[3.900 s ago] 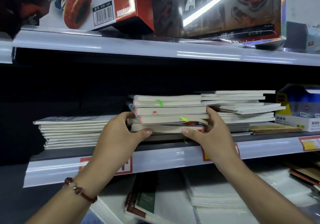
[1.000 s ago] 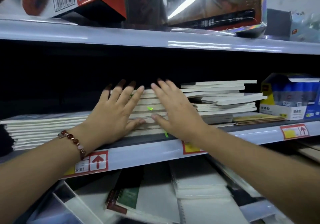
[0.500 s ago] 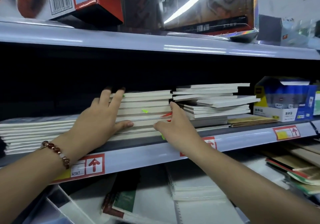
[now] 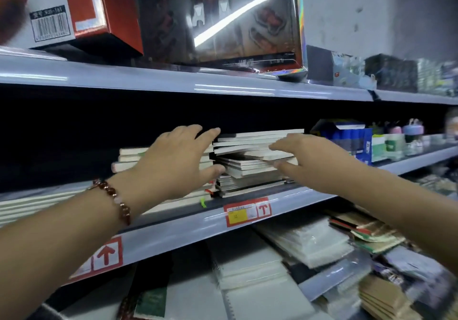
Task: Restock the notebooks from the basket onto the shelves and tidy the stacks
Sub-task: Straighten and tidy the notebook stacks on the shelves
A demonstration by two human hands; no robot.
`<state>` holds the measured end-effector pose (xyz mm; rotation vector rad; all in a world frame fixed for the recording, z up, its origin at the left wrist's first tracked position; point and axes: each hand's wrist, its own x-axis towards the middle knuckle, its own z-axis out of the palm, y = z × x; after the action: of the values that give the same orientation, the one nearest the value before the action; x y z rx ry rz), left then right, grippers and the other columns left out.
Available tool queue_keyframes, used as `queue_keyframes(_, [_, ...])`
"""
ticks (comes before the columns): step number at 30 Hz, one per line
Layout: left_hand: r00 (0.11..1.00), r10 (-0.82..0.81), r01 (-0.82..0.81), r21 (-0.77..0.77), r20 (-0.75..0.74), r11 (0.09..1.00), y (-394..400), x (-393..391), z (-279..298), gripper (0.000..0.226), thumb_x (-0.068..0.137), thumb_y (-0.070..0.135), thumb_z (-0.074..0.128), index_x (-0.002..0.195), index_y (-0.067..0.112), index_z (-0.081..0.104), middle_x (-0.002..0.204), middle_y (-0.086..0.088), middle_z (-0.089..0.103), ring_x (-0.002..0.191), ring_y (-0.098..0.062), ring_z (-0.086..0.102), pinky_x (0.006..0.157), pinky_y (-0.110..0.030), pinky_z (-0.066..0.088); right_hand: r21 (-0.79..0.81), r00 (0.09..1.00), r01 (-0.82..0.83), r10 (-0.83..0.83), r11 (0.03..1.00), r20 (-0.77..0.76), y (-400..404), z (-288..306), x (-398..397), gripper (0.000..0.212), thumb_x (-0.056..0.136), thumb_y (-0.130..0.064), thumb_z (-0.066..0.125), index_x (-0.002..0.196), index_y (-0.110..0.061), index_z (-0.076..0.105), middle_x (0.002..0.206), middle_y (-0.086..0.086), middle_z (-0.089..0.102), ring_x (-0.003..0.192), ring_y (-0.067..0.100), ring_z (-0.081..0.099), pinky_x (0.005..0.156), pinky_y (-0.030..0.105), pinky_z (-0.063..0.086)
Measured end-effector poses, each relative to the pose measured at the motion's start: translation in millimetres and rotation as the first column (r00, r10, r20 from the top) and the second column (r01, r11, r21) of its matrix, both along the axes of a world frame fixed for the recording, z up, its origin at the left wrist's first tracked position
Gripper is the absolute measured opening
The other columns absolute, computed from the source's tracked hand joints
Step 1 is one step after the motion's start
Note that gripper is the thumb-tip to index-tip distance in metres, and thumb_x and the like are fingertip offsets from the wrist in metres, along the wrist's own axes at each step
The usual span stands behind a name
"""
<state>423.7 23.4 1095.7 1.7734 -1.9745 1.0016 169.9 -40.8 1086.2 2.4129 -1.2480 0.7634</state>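
On the middle grey metal shelf [image 4: 297, 197], two open hands frame an uneven stack of white-edged notebooks [image 4: 250, 166].

The left hand [image 4: 178, 161], with a brown bead bracelet [image 4: 112, 197] on its wrist, has straight fingers at the left side of this stack and covers a lower neighbouring stack of notebooks [image 4: 131, 158]. The right hand [image 4: 307, 158], fingers straight, touches the stack's right front.

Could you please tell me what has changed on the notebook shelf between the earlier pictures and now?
Both hands left the middle stack and shifted right: the left hand and right hand now flank the uneven right stack, fingers extended, gripping nothing. The middle stack looks squarer than before. The blue box stayed.
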Motion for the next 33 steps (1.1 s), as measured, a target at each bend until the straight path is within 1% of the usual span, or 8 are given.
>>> queue_keyframes(6, [0.999, 0.032, -0.029, 0.087, -0.041, 0.996, -64, -39, 25, 0.077, 0.091, 0.048, 0.057, 0.155, 0.032, 0.019, 0.144, -0.006, 0.043, 0.122, -0.029, 0.051, 0.090, -0.037, 0.047, 0.014, 0.990, 0.128, -0.127, 0.992, -0.054, -50, 22, -53, 0.062, 0.095, -0.039, 0.059, 0.152, -0.030, 0.035, 0.152, 0.000, 0.044, 0.130, 0.023, 0.049, 0.099, 0.034, 0.044])
queue_keyframes(12, [0.976, 0.216, -0.212, 0.081, -0.042, 0.974, -93, -46, 11, 0.076, 0.089, 0.036, 0.062, 0.152, 0.033, 0.021, 0.119, -0.002, 0.055, 0.099, -0.024, 0.059, 0.070, -0.032, 0.046, -0.077, 0.997, -0.032, 0.026, 0.996, -0.078, -104, 16, -78, 0.071, 0.093, -0.038, 0.063, 0.154, -0.029, 0.027, 0.153, -0.002, 0.042, 0.131, 0.021, 0.048, 0.103, 0.034, 0.044])
queue_keyframes(17, [0.954, 0.299, -0.300, -0.055, -0.020, 0.952, -98, -49, 5, 0.057, 0.091, 0.022, 0.060, 0.144, 0.030, 0.039, 0.115, -0.001, 0.064, 0.103, -0.024, 0.063, 0.078, -0.035, 0.052, -0.139, 0.982, -0.172, 0.158, 0.975, -0.101, -134, 7, -90, 0.065, 0.095, -0.039, 0.059, 0.152, -0.028, 0.030, 0.148, -0.001, 0.045, 0.125, 0.022, 0.052, 0.097, 0.034, 0.047])
queue_keyframes(20, [0.948, 0.319, -0.318, -0.068, -0.005, 0.946, -99, -54, 7, 0.037, 0.091, 0.019, 0.058, 0.127, 0.025, 0.053, 0.109, -0.003, 0.067, 0.097, -0.025, 0.064, 0.077, -0.037, 0.054, -0.114, 0.978, -0.208, 0.202, 0.971, -0.060, -148, 8, -95, 0.057, 0.095, -0.042, 0.058, 0.146, -0.028, 0.037, 0.138, -0.002, 0.051, 0.109, 0.021, 0.059, 0.083, 0.032, 0.052])
queue_keyframes(24, [0.937, 0.338, -0.341, -0.029, -0.086, 0.940, -99, -58, 10, 0.024, 0.092, 0.015, 0.056, 0.115, 0.023, 0.059, 0.106, -0.002, 0.066, 0.094, -0.024, 0.062, 0.077, -0.036, 0.052, 0.094, 0.940, -0.313, 0.293, 0.945, 0.176, -170, 10, -96, 0.050, 0.089, -0.048, 0.066, 0.131, -0.028, 0.047, 0.120, -0.005, 0.059, 0.097, 0.013, 0.060, 0.081, 0.030, 0.053])
queue_keyframes(27, [0.933, 0.330, -0.337, -0.028, -0.144, 0.941, -101, -57, 11, 0.027, 0.093, 0.018, 0.059, 0.119, 0.023, 0.059, 0.107, -0.003, 0.065, 0.097, -0.025, 0.061, 0.081, -0.036, 0.051, 0.279, 0.808, -0.500, 0.326, 0.820, 0.490, -181, 15, -94, 0.065, 0.084, -0.051, 0.073, 0.135, -0.023, 0.046, 0.111, -0.007, 0.058, 0.098, 0.009, 0.059, 0.082, 0.027, 0.049])
queue_keyframes(31, [0.925, 0.352, -0.348, 0.047, -0.146, 0.936, -105, -62, 15, 0.014, 0.094, 0.026, 0.062, 0.106, 0.020, 0.059, 0.094, 0.001, 0.058, 0.093, -0.023, 0.061, 0.074, -0.030, 0.044, 0.447, 0.742, -0.583, 0.221, 0.678, 0.633, -191, 13, -89, 0.085, 0.084, -0.057, 0.069, 0.152, -0.023, 0.031, 0.144, 0.002, 0.047, 0.123, 0.020, 0.051, 0.104, 0.039, 0.046])
queue_keyframes(33, [0.917, 0.389, -0.376, 0.125, -0.094, 0.918, -106, -67, 20, 0.012, 0.093, 0.030, 0.064, 0.092, 0.023, 0.054, 0.088, 0.005, 0.055, 0.086, -0.018, 0.059, 0.071, -0.029, 0.042, 0.494, 0.746, -0.591, 0.201, 0.638, 0.635, -190, 13, -86, 0.085, 0.086, -0.055, 0.068, 0.153, -0.022, 0.028, 0.150, 0.004, 0.042, 0.127, 0.022, 0.048, 0.105, 0.040, 0.046])
